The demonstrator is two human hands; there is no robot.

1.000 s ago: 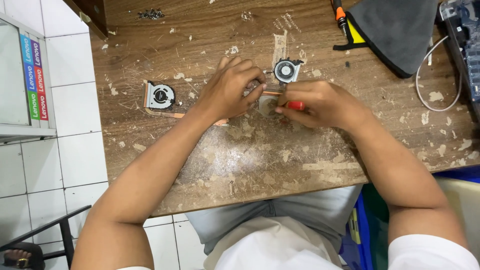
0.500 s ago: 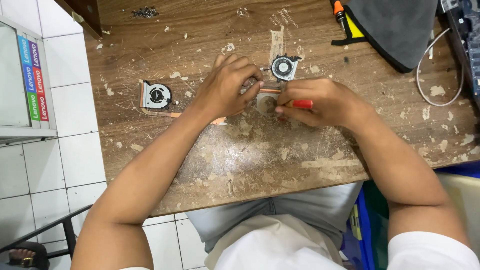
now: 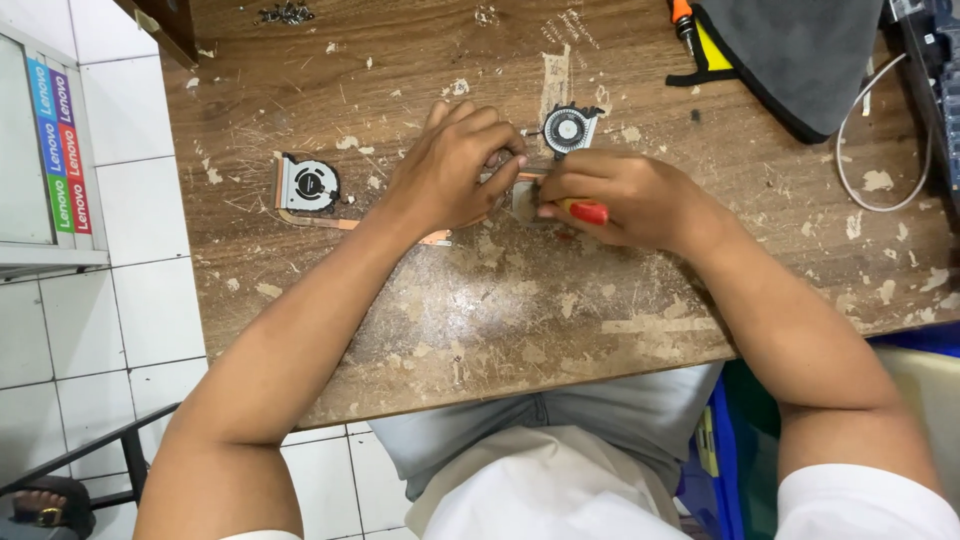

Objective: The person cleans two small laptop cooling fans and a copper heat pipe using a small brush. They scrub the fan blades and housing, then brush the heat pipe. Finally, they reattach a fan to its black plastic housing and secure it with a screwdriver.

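My left hand (image 3: 455, 165) presses down on a copper heat pipe assembly (image 3: 436, 237) on the worn wooden table (image 3: 560, 300), fingers curled over its middle. My right hand (image 3: 620, 195) grips a red-handled screwdriver (image 3: 585, 211), its tip against a small grey metal plate (image 3: 525, 200) between the two hands. One small black cooling fan (image 3: 569, 128) lies just beyond my right hand. A second fan (image 3: 309, 185) sits at the left end of the copper pipe.
A dark grey cloth pouch (image 3: 800, 50) and an orange-handled tool (image 3: 683, 18) lie at the far right. A white cable (image 3: 880, 130) loops near the right edge. Small screws (image 3: 287, 13) sit at the far left. White tiled floor lies to the left.
Both hands stay at the same spot on the table; the fingers of my left hand have shifted slightly over the part. The view has drifted a little.
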